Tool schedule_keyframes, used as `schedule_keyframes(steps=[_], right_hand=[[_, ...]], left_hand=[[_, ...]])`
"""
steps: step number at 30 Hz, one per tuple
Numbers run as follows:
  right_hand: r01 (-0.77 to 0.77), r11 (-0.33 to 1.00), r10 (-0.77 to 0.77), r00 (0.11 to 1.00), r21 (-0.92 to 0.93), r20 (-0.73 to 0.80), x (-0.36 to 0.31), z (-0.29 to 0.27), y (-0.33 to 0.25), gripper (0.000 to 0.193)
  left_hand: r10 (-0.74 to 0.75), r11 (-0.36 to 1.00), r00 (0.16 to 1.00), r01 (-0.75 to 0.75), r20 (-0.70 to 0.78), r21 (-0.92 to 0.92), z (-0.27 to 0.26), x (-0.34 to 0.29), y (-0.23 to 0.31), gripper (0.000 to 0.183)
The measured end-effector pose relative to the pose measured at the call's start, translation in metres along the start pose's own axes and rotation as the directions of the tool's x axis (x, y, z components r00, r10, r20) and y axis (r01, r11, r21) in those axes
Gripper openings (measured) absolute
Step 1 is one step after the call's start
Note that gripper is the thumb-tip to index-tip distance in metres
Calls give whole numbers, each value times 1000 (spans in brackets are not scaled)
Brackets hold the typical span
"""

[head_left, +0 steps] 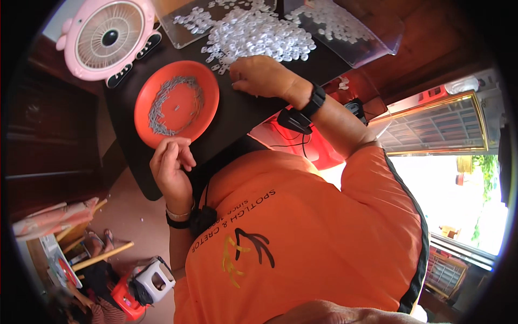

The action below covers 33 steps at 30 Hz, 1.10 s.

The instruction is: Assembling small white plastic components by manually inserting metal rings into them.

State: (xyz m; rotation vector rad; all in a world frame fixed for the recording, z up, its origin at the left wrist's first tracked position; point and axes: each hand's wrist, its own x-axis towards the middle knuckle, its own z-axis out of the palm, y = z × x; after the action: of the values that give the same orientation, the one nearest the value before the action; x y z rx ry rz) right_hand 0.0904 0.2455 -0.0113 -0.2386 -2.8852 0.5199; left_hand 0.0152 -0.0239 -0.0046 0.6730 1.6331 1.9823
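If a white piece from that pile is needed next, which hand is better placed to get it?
Probably the right hand: it is at the edge of the pile of white pieces. The left hand is farther away, by the near rim of the red bowl.

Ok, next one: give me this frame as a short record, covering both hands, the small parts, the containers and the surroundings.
Left hand: fingers curled, by the near rim of the orange-red plate; whether it holds anything is unclear
Right hand: bent down at the near edge of the white pieces; grip hidden
Plate contents: small thin grey pieces, mostly in a ring
White pieces: loose heap, beyond the plate to the right
Container: clear plastic box at the far right
Surface: dark table
Nearby: pink fan, far left
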Motion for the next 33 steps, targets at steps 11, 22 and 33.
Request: schedule_keyframes(steps=[11, 22, 33], right_hand=[[105, 724, -68, 994, 682, -81, -12, -21, -60, 12], [443, 707, -242, 884, 551, -399, -13, 22, -119, 19], [457, 742, -468, 877, 492, -109, 9, -1, -109, 9]], left_hand=[[-10, 997, 998, 6, 57, 73, 9, 6, 2, 28], [-48, 999, 997, 47, 54, 16, -9, -1, -2, 28], [-251, 954, 924, 287, 290, -90, -34, -8, -8, 23]])
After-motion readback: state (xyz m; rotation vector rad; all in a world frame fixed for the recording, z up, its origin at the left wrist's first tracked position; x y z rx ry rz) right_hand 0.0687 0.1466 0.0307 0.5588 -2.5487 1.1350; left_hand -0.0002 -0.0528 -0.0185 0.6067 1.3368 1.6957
